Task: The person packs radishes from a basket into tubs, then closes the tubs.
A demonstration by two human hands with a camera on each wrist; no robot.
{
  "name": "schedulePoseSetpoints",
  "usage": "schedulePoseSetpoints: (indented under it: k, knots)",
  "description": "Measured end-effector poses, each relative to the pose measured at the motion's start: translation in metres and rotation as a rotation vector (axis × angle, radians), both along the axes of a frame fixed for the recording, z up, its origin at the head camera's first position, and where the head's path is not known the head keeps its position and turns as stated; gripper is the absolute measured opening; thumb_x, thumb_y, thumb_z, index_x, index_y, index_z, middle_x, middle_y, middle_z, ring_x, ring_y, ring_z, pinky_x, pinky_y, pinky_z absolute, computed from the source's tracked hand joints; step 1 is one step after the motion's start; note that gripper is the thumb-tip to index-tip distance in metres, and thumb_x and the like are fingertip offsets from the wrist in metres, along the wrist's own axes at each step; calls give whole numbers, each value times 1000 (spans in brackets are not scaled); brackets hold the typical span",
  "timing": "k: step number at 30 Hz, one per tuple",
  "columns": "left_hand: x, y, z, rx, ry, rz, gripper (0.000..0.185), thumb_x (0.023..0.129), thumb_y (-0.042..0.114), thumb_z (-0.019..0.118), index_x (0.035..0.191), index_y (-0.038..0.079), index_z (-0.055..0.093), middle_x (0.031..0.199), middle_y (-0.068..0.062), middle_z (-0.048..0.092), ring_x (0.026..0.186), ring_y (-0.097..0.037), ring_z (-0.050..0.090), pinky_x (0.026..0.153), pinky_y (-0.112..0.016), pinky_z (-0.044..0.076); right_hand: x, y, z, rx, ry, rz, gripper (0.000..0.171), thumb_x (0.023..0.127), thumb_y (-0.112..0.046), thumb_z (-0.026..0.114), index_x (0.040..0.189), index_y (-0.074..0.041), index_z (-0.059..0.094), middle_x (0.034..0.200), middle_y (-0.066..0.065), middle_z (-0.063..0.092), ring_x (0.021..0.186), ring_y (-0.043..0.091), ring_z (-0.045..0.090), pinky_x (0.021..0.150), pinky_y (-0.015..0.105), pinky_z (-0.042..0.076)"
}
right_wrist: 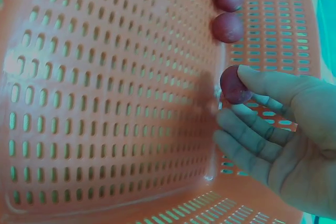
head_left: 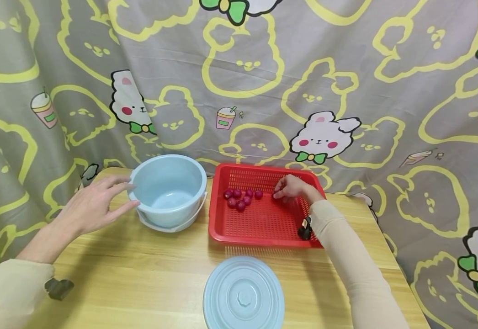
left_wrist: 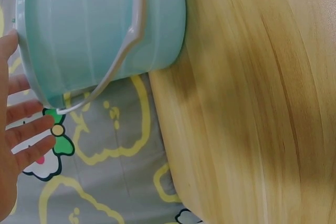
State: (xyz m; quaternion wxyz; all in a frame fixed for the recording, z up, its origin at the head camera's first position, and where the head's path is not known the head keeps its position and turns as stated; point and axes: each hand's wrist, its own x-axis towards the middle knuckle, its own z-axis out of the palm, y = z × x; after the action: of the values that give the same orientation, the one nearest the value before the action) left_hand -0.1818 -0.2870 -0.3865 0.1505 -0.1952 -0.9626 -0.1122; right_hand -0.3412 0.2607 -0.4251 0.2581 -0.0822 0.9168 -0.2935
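In the red plastic basket, my right hand pinches a small round dark-red fruit between thumb and fingers. Several more such fruits lie in the basket's left half; a few of these fruits also show in the right wrist view. On the left stands a light-blue bucket, upright, its handle hanging down at the front. Beside its left rim is my left hand, fingers extended and spread. Whether those fingertips touch the rim I cannot tell.
A round light-blue lid lies at the front of the wooden table. A patterned grey curtain hangs right behind the table. The table's left edge runs close by the bucket.
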Motion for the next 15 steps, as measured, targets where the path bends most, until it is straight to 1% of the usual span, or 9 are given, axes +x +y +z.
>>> schedulePoseSetpoints:
  k: [3, 6, 8, 10, 12, 15]
  knots:
    - [0, 0, 0, -1, 1, 1, 49, 96, 49, 74, 130, 13, 73, 141, -19, 65, 126, -48, 62, 84, -78, 52, 0, -1, 3, -38, 4, -17, 28, 97, -14, 76, 117, 3, 69, 107, 15, 74, 79, 18, 73, 85, 42, 66]
    - [0, 0, 0, -5, -1, 0, 50, 96, 49, 74, 130, 13, 72, 141, -20, 65, 126, -49, 62, 85, -76, 53, -1, -1, 6, -67, 11, -14, 30, 97, -16, 76, 119, 2, 69, 110, 17, 75, 78, 18, 73, 83, 40, 66]
    - [-1, 0, 0, -7, -4, 1, 51, 96, 49, 74, 131, 13, 72, 142, -20, 65, 126, -49, 61, 85, -76, 53, -1, -2, 8, -85, 24, -11, 29, 97, -17, 76, 119, 1, 69, 108, 18, 75, 76, 17, 72, 81, 36, 66]
    - [-1, 0, 0, -9, -5, 1, 51, 96, 50, 73, 132, 13, 72, 142, -20, 65, 127, -48, 61, 85, -76, 53, -2, -4, 11, -111, 40, -15, 28, 97, -17, 77, 119, 0, 70, 105, 20, 75, 74, 17, 71, 77, 33, 64]
    - [0, 0, 0, -9, -6, 0, 51, 96, 50, 73, 132, 13, 72, 143, -20, 64, 127, -48, 61, 85, -76, 53, -1, -7, 15, -137, 62, -23, 27, 97, -18, 77, 117, -1, 71, 99, 18, 74, 72, 16, 69, 75, 31, 63]
    - [0, -1, 0, -5, -7, 2, 51, 96, 49, 73, 132, 13, 72, 143, -20, 64, 127, -49, 61, 85, -75, 53, -1, -12, 21, -194, 73, -34, 26, 97, -17, 77, 117, -1, 71, 91, 15, 71, 72, 16, 68, 73, 32, 62]
